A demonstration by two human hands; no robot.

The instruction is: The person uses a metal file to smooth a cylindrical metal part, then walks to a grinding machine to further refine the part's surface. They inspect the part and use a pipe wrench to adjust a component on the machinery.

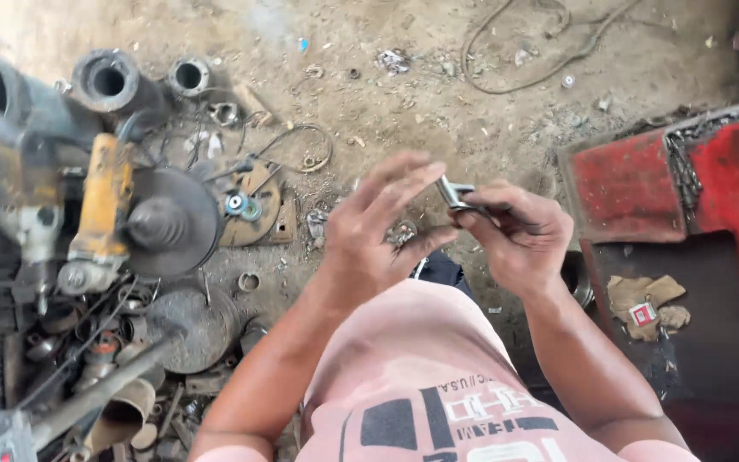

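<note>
Right hand (519, 244) pinched a small grey metal clip-like part (453, 193) above the dirt floor (438, 94), left hand (378, 227) open-fingered beside it, touching; a firm pinch near the part's base seemed advisable.

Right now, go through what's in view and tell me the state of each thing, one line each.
Left hand: raised, fingers spread, holding nothing clearly.
Right hand: closed on a small metal part.
Small metal part: pinched in the right fingers, one end sticking out.
Angle grinder: lying on the parts pile, disc fitted, unheld.
Two pipe sections: lying on the ground, open ends facing the camera.
Red metal box: open, chain along its edge.
</note>
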